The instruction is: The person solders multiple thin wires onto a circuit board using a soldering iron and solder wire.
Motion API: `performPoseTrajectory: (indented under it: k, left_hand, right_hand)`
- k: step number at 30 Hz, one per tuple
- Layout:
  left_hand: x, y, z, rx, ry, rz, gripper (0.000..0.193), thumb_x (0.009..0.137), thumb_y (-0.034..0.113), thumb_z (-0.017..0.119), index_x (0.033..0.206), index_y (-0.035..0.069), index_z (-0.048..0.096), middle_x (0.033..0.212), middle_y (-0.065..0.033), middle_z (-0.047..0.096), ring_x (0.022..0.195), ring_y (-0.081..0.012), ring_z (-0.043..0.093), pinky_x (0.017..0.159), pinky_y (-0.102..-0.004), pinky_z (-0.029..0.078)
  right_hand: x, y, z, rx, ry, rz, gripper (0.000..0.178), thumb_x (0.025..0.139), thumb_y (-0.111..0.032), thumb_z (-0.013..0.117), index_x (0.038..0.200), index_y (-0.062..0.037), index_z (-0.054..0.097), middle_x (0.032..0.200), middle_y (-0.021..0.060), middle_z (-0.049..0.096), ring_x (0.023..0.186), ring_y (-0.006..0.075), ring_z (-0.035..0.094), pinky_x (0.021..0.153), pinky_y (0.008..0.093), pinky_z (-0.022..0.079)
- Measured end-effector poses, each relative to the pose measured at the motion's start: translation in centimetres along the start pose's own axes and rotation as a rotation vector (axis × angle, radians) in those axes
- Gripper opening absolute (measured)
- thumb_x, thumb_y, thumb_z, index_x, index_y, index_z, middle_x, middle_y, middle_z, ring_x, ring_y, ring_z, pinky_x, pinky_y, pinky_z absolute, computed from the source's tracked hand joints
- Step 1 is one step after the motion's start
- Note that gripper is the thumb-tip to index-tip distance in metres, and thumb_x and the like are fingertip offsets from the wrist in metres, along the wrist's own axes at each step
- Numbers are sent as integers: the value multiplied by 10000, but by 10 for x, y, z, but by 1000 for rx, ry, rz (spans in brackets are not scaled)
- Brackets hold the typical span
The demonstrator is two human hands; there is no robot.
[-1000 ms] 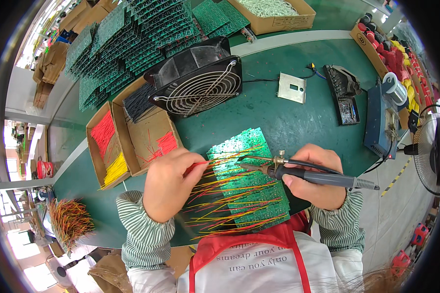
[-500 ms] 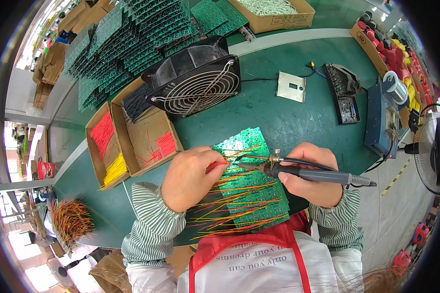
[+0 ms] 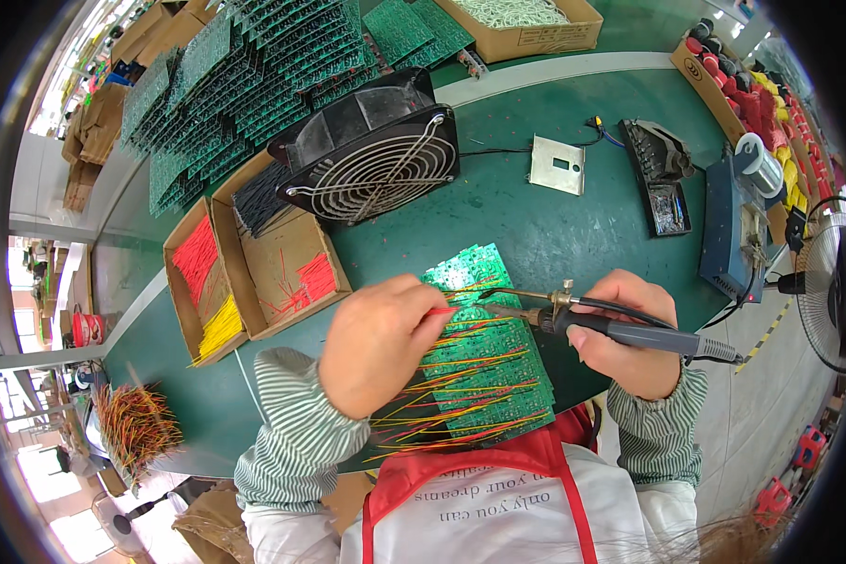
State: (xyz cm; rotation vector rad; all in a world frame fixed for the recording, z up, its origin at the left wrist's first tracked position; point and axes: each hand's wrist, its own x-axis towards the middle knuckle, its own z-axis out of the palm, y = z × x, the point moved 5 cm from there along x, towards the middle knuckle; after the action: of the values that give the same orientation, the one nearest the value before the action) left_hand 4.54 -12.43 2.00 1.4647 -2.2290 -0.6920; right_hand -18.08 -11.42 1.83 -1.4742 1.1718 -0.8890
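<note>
Two bare hands flank one green circuit board panel (image 3: pixel 473 266), which lies near the front edge of the bench (image 3: pixel 583 226); its long axis runs from that edge toward the far side, far end canted slightly left. Left hand (image 3: pixel 374 343): thumb and forefinger pinch a red wire (image 3: pixel 445 310) at the panel's left long edge, near its far end. Right hand (image 3: pixel 644 368): fingers wrapped around a soldering iron (image 3: pixel 620 331), outside the panel's right long edge. Governing relation: the iron lies crosswise to the panel's long axis, tip directed left toward the pinched wire; the left hand is nearer the panel, and the right spans the gap with the tool. Contact between tip and panel cannot be determined. Red and yellow wires (image 3: pixel 475 383) lie across the panel's nearer portion and overhang its left edge. A blue soldering station (image 3: pixel 722 235) stands at the bench's right edge.
</note>
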Motion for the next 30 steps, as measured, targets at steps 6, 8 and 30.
performPoseTrajectory:
  k: [6, 8, 30]
  left_hand:
    - [8, -6, 15, -62, -44, 22, 99, 778, 102, 671, 781, 9, 638, 688, -95, 566, 575, -223, 560, 528, -320, 439]
    - [9, -6, 16, -60, -65, 14, 107, 777, 107, 672, 779, 6, 636, 690, -96, 566, 580, -221, 565, 530, -321, 440]
    - [22, 10, 21, -30, -16, 87, 93, 771, 109, 671, 796, 25, 642, 696, -95, 576, 597, -240, 570, 545, -338, 447]
  right_hand:
    - [1, 0, 2, 44, 16, 35, 173, 709, -75, 696, 815, 9, 588, 697, 40, 630, 618, 57, 566, 554, 221, 454]
    - [2, 1, 3, 70, 10, 66, 166, 708, -68, 695, 812, 7, 589, 708, 45, 633, 630, 60, 571, 560, 224, 458]
    - [-7, 1, -20, -20, 127, -2, 162, 677, -79, 696, 787, -10, 598, 609, 10, 592, 534, 46, 522, 497, 207, 410]
